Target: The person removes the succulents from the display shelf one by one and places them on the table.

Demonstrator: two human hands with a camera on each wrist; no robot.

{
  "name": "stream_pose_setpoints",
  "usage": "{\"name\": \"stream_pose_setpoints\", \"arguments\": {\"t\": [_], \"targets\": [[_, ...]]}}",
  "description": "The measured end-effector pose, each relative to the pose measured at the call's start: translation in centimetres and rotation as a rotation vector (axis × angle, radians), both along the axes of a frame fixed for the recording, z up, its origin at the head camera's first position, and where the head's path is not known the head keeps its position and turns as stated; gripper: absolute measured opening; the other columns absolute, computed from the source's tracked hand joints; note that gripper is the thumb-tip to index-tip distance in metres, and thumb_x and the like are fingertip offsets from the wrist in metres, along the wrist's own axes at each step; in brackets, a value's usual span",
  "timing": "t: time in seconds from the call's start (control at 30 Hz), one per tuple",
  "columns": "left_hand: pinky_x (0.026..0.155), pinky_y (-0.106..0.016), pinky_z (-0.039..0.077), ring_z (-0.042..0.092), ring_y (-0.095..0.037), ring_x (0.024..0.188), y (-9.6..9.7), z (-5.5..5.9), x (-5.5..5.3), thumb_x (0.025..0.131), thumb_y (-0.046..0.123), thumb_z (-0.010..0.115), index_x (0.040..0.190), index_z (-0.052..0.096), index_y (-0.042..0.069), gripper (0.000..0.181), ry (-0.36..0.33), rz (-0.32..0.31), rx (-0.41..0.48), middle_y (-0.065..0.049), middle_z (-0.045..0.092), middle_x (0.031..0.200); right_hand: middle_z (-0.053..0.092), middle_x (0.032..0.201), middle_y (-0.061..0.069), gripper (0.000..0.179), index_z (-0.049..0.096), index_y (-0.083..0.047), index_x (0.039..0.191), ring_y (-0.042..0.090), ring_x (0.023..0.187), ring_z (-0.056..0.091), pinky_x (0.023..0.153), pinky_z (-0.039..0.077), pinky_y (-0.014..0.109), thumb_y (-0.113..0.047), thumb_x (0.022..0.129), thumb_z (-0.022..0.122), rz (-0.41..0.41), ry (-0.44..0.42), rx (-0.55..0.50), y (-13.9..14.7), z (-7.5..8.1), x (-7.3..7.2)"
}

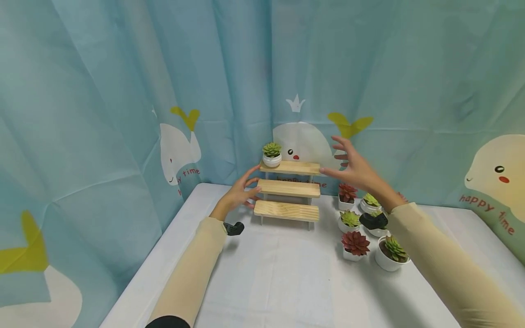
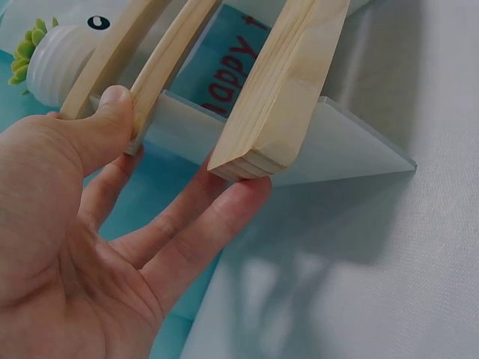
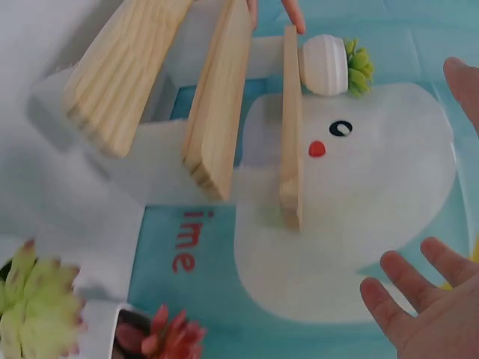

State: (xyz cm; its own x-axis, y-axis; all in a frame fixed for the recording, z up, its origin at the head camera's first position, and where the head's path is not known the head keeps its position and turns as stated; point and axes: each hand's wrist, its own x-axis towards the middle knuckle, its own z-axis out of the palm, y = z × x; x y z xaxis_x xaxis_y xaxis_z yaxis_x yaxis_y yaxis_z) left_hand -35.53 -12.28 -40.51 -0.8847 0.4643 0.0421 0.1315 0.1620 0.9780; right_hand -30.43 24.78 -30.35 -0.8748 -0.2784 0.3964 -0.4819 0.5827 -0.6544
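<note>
A three-tier wooden stand (image 1: 288, 187) with pale supports stands toward the back of the table. My left hand (image 1: 237, 195) is at its left end, fingers spread. In the left wrist view, the thumb (image 2: 114, 112) lies against the middle board's end and fingertips touch the end of the bottom board (image 2: 281, 112). A green succulent in a white ribbed pot (image 1: 272, 157) sits at the left of the top board (image 1: 297, 167). My right hand (image 1: 356, 167) is raised beside the stand's right end, its fingers spread and holding nothing; in the right wrist view it is apart from the boards.
Several potted succulents stand right of the stand, among them a red one (image 1: 355, 245) and a green one in a round white pot (image 1: 390, 255). My right forearm passes over some of them. A blue curtain (image 1: 246, 68) with whale prints hangs behind the white-covered table (image 1: 279, 282).
</note>
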Motion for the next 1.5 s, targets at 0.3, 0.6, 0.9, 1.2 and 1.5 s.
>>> {"name": "stream_pose_setpoints", "arguments": {"t": [0.3,0.6,0.9,1.2,1.5], "targets": [[0.075,-0.054,0.061,0.058,-0.052,0.123,0.3,-0.2,-0.2,0.105,0.02,0.062,0.163,0.02,0.045,0.075,0.004,-0.012,-0.004,-0.015,0.023,0.168,0.035,0.16,0.021,0.096,0.022,-0.021,0.164,0.047,0.136,0.047,0.111,0.039,0.061,-0.035,0.09,0.082,0.036,-0.057,-0.036,-3.5,-0.2,-1.4],[0.069,-0.049,0.062,0.06,-0.05,0.12,0.2,0.1,-0.2,0.105,0.019,0.063,0.163,0.021,0.045,0.076,0.008,-0.001,-0.008,-0.014,0.023,0.168,0.04,0.156,0.022,0.094,0.022,-0.022,0.163,0.045,0.133,0.05,0.104,0.046,0.059,-0.035,0.092,0.08,0.06,-0.086,-0.078,-6.9,-0.6,-3.0],[0.074,-0.055,0.061,0.057,-0.047,0.127,0.0,0.1,-0.3,0.105,0.02,0.063,0.163,0.02,0.045,0.076,0.016,-0.01,-0.014,-0.015,0.022,0.168,0.045,0.151,0.021,0.09,0.025,-0.02,0.162,0.042,0.13,0.051,0.102,0.048,0.056,-0.034,0.092,0.08,0.068,-0.15,-0.182,-9.7,-1.2,-4.5],[0.077,-0.055,0.06,0.062,-0.05,0.117,-0.2,0.3,-0.4,0.104,0.024,0.064,0.161,0.02,0.05,0.077,-0.019,-0.004,-0.017,-0.012,0.023,0.168,0.054,0.141,0.02,0.084,0.031,-0.015,0.158,0.037,0.123,0.059,0.097,0.053,0.052,-0.032,0.092,0.08,0.04,-0.171,-0.216,-11.8,-2.0,-5.9],[0.074,-0.053,0.061,0.067,-0.046,0.107,-0.2,0.1,-0.3,0.104,0.022,0.063,0.163,0.02,0.047,0.076,0.001,-0.004,-0.018,-0.013,0.024,0.168,0.056,0.142,0.022,0.081,0.036,-0.011,0.155,0.035,0.128,0.058,0.1,0.052,0.051,-0.035,0.091,0.081,-0.009,-0.213,-0.202,-13.3,-2.6,-6.5]]}}
